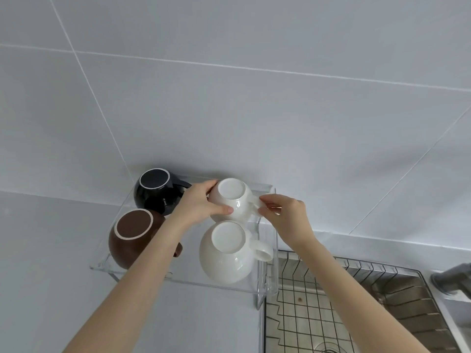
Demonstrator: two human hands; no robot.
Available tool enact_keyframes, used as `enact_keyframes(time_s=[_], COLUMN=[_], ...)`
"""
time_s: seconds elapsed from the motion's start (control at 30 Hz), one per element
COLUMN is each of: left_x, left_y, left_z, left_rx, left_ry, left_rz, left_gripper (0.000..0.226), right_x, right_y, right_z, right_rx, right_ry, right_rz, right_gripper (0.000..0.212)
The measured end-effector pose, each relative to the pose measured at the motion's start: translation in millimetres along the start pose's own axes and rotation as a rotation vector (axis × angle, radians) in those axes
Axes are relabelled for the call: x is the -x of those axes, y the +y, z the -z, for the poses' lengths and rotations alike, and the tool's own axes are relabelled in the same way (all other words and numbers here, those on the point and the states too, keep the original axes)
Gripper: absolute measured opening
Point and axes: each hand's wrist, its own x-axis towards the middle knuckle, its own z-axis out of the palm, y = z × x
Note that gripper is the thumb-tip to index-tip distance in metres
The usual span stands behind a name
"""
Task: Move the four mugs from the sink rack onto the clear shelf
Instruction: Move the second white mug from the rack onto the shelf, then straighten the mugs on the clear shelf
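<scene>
Several mugs stand upside down on the clear shelf (183,277). A black mug (155,191) sits at the back left and a brown mug (130,238) at the front left. One white mug (226,253) is at the front right. My left hand (198,203) grips the body of a second white mug (233,198) at the back right. My right hand (285,212) pinches that mug's handle. The mug's lower rim is hidden behind the front white mug.
A wire sink rack (344,309) lies in the steel sink at the lower right, beside the shelf's right end. A grey tap (452,278) shows at the right edge. A white tiled wall (254,98) rises behind the shelf.
</scene>
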Motion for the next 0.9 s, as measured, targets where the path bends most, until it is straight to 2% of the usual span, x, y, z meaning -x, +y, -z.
enact_keyframes(time_s=[0.27, 0.37, 0.53, 0.9], left_x=[6, 7, 7, 10], left_y=[2, 3, 4, 4], left_z=[-6, -10, -16, -18], left_rx=[-0.020, -0.049, -0.057, -0.053], left_ry=[0.124, 0.167, 0.201, 0.238], left_rz=[-0.052, -0.051, -0.027, -0.026], left_gripper=[0.051, 0.052, 0.047, 0.050], right_x=[-11, -17, -19, -14], right_y=[1, 1, 2, 4], right_z=[-2, -1, 2, -3], right_rx=[0.078, 0.095, 0.085, 0.062], right_ry=[0.033, 0.012, 0.002, 0.038], right_rz=[0.057, 0.071, 0.062, 0.057], right_gripper=[0.009, 0.007, 0.016, 0.017])
